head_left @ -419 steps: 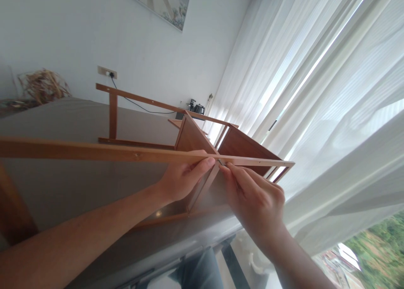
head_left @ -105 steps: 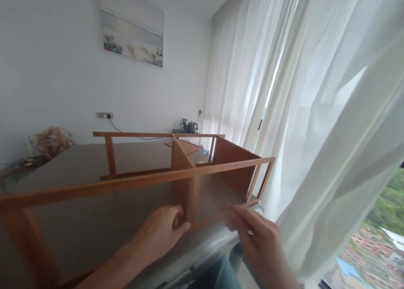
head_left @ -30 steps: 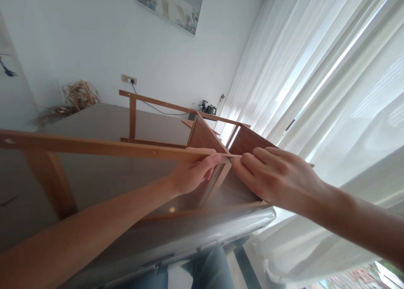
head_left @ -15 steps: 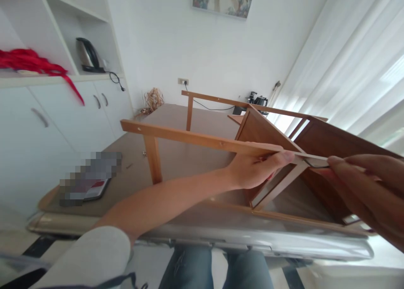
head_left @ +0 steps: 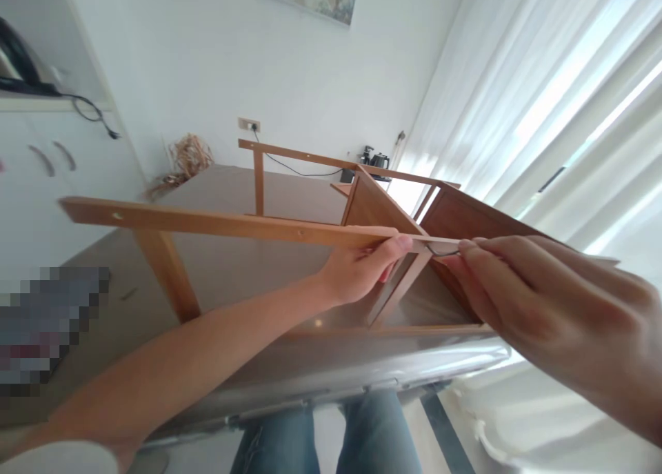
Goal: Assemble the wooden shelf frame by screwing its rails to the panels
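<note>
A wooden shelf frame (head_left: 222,224) lies on its side on the table, with its long near rail running across the view. My left hand (head_left: 349,274) is closed around that rail close to a slatted joint, thumb on the near face and fingers behind. Just right of it, my right hand (head_left: 538,294) pinches a thin dark hex key (head_left: 440,254) between thumb and fingertips. The key's tip reaches the rail near the joint with a shelf panel (head_left: 387,198); whether it sits in a screw is too small to tell.
A pixelated flat object (head_left: 52,322) lies on the table (head_left: 217,181) at left. Dried plant material (head_left: 190,155) sits at the far left corner. A black kettle (head_left: 380,161) stands behind the frame, by white curtains (head_left: 465,115). A wall socket (head_left: 249,124) has a cable plugged in.
The view has swung right and come closer, so the frame and both hands appear farther left. My left hand keeps its grip on the rail; my right hand still pinches the hex key.
</note>
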Tool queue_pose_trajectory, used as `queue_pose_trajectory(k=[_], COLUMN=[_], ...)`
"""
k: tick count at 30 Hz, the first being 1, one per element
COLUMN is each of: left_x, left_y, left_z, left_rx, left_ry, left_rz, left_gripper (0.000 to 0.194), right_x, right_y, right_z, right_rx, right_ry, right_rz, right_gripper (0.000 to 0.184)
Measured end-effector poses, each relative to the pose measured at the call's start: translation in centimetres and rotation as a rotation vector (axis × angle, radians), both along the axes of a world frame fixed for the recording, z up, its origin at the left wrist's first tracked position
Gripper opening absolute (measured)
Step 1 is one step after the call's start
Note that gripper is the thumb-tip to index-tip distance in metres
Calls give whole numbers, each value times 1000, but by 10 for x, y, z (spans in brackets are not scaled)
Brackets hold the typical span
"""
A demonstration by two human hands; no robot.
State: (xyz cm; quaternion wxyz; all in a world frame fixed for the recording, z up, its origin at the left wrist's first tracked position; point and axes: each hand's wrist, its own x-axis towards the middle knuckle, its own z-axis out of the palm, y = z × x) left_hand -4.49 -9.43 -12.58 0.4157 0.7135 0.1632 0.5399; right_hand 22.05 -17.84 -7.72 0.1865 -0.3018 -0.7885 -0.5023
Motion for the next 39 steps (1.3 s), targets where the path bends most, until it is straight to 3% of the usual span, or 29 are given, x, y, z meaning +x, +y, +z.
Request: queue_pose_trajectory(k=[2,4,10,20,39], left_x=[0,1,2,1,3], left_y=[-1,-1,-2,3,0], left_z=[1,1,1,-7,-3], left_rx=[-3,-8,-55,-99,-88], left_ry=[11,11,8,73,60], left_rz=[27,52,67,99,121], left_gripper=[52,51,53,55,56], right_x=[-60,-82,-63,-66,-66], right_y=[10,11,1,6,5], right_z=[33,44,32,24,19], right_rx=[65,87,87,78,21], right_ry=[-129,-150,-125,-28,108], right_rz=[57,54,40,34,28], right_gripper=[20,21,25,21,19])
